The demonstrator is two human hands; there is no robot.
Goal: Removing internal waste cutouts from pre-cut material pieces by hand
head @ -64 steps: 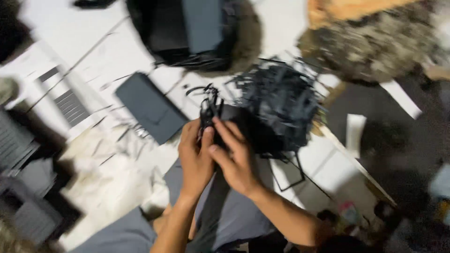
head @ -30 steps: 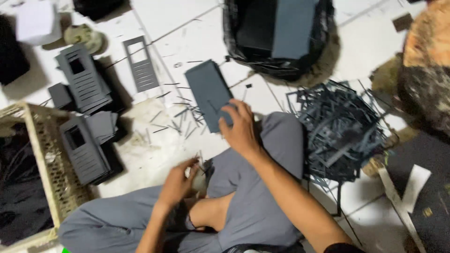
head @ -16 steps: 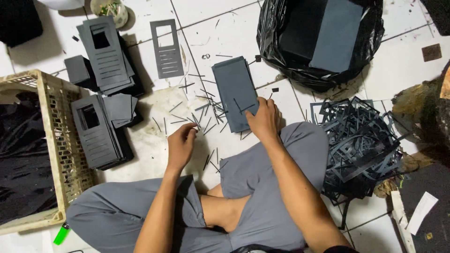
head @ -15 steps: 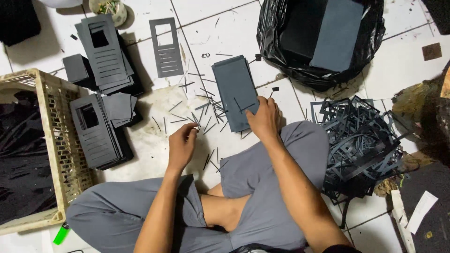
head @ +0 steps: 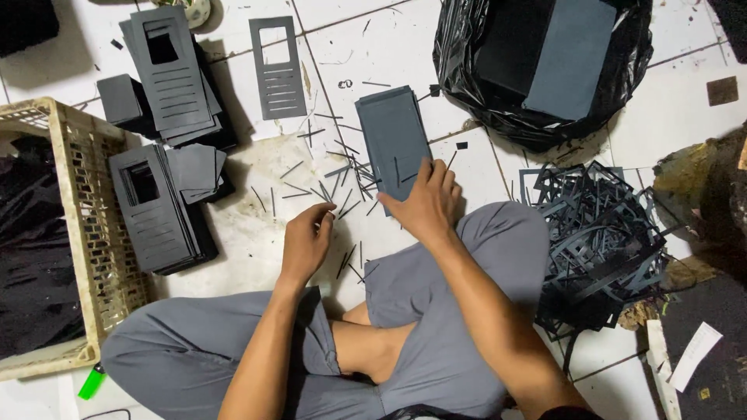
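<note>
The person sits cross-legged on the tiled floor. The left hand, loosely open and holding nothing, has come forward to the thin dark strips. The right hand has moved onto the near end of the dark sheet stack, fingers spread flat, pressing it. Farther off, the black bag holds more sheets.

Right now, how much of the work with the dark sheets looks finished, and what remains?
Done: stacks of cut panels with window and slots lie at the left, and a heap of offcut frames at the right. In hand: the right hand presses a stack of dark sheets; the left hand touches thin strips on the floor. Left: more sheets in the black bag.
</note>
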